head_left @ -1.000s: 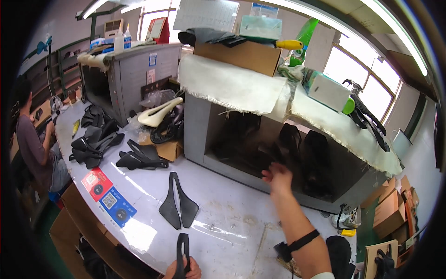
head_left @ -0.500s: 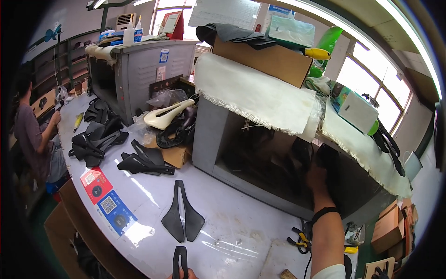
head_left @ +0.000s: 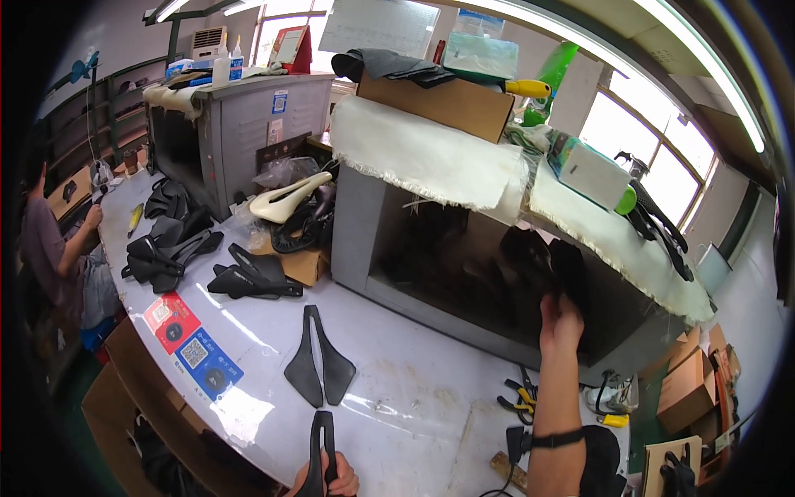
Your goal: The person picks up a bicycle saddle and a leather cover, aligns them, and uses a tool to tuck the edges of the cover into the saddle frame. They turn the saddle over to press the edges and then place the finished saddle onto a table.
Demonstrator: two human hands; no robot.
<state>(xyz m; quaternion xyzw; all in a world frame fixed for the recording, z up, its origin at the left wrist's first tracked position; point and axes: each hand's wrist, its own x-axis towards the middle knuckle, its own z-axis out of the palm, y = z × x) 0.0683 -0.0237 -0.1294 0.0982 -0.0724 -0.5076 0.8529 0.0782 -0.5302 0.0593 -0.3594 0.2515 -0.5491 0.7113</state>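
My left hand (head_left: 344,479) is closed round a black bicycle saddle cover (head_left: 321,443) with a slot down its middle, at the lower edge. My right hand (head_left: 563,321) pinches the narrow end of another black saddle cover (head_left: 569,269), whose two wide lobes point away from me. That cover is at the mouth of a grey metal box (head_left: 356,232) with a dark inside. Flat on the white table between my left hand and the box lies a third black saddle cover (head_left: 338,377), nose pointing away.
Several black saddle covers (head_left: 257,273) are piled at the left, near a cream saddle (head_left: 290,197). Pliers with yellow-and-black handles (head_left: 520,399) lie beside my right forearm. White cloth (head_left: 422,157) and a cardboard box (head_left: 439,103) top the metal box. Another person (head_left: 58,232) sits far left.
My right hand has drawn back toward me, and the saddle cover in it shows more clearly at the box's mouth. My left hand has risen further into view with its cover.
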